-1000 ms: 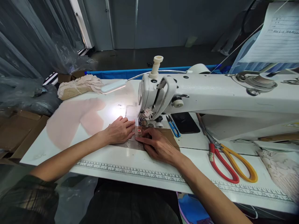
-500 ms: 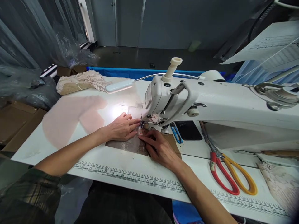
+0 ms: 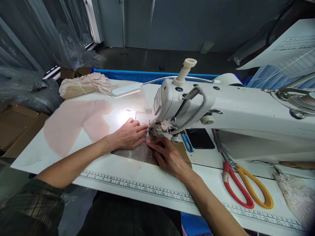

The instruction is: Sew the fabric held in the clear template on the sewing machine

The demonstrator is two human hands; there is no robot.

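Note:
My left hand (image 3: pixel 130 133) lies flat with fingers stretched on a sheer pale fabric (image 3: pixel 134 154), just left of the sewing machine's needle area (image 3: pixel 149 130). From the right, my right hand (image 3: pixel 168 155) bends its fingers at the fabric's edge, below the presser foot. Its fingertips touch a small white piece with a red mark (image 3: pixel 148 140); what exactly they pinch is partly hidden. Under the fabric is a brown, shiny plate (image 3: pixel 180 153). The white sewing machine (image 3: pixel 182 105) stands over the hands, and a lamp (image 3: pixel 126 89) lights the spot.
Pink sheer cut pieces (image 3: pixel 66 126) lie at left, with a bundle of lace (image 3: pixel 86 86) behind. To the right are blue thread snips (image 3: pixel 187 142), a black phone (image 3: pixel 199 138) and red-and-yellow-handled scissors (image 3: pixel 242 180). A printed ruler tape (image 3: pixel 137 186) follows the front edge.
Both hands and the fabric look almost unchanged at the needle. The camera view has shifted slightly, so the machine and scissors appear a little farther right.

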